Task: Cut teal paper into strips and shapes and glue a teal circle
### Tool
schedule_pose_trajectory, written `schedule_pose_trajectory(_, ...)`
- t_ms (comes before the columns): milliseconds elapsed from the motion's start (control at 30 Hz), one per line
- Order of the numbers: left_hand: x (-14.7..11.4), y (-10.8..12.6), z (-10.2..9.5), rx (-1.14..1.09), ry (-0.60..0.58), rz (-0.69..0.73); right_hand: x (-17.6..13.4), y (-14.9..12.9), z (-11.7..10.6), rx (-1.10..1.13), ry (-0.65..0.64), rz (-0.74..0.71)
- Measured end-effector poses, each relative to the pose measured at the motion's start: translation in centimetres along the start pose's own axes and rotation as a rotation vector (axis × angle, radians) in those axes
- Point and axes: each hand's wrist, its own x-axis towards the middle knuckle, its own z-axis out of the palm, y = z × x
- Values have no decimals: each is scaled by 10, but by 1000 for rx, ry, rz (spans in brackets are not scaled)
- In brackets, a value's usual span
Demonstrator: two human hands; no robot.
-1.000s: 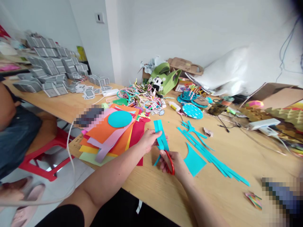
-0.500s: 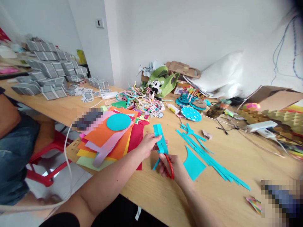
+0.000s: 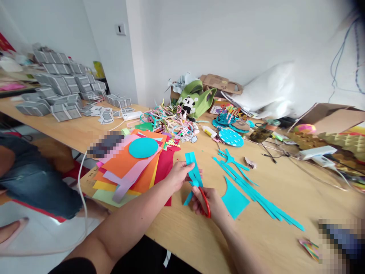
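My left hand (image 3: pixel 182 174) pinches a blue paper strip (image 3: pixel 190 159) between thumb and fingers, above the wooden table. Red-handled scissors (image 3: pixel 207 203) are gripped in my right hand (image 3: pixel 205 198), just below the left one. Their blades are mostly hidden by the paper and my fingers. A slit runs along the strip, and a narrow piece (image 3: pixel 188 198) hangs beneath it. Right of my hands lie a blue offcut with a curved edge (image 3: pixel 235 198) and several thin blue strips (image 3: pixel 261 198).
Coloured sheets (image 3: pixel 122 163) with a blue disc (image 3: pixel 143 147) on top lie to the left. Behind are a heap of pipe cleaners (image 3: pixel 168 118), a glue bottle (image 3: pixel 209 131) and a green panda bag (image 3: pixel 196 101). A white cable (image 3: pixel 82 190) hangs at the table's left edge, near a seated person.
My hands stay nearly in place with the strip and scissors. At the left, the seated person's leg has shifted, and a foot now shows at the lower left.
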Motion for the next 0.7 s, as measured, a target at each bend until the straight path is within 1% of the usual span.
schedule_pose_trajectory(233,0,-3,-1,-15,-27,30,3,1,-1,-13,-4,-28)
schedule_pose_trajectory(400,0,-4,-1,-39,-40,42,2,0,-2,-17,-7,-20)
schedule_pose_trajectory(533,0,-3,-2,-49,-34,21,1,0,-4,-52,-3,-15)
schedule_pose_trajectory(700,4,1,-5,-45,7,34,1,-1,-5,-111,-6,-30)
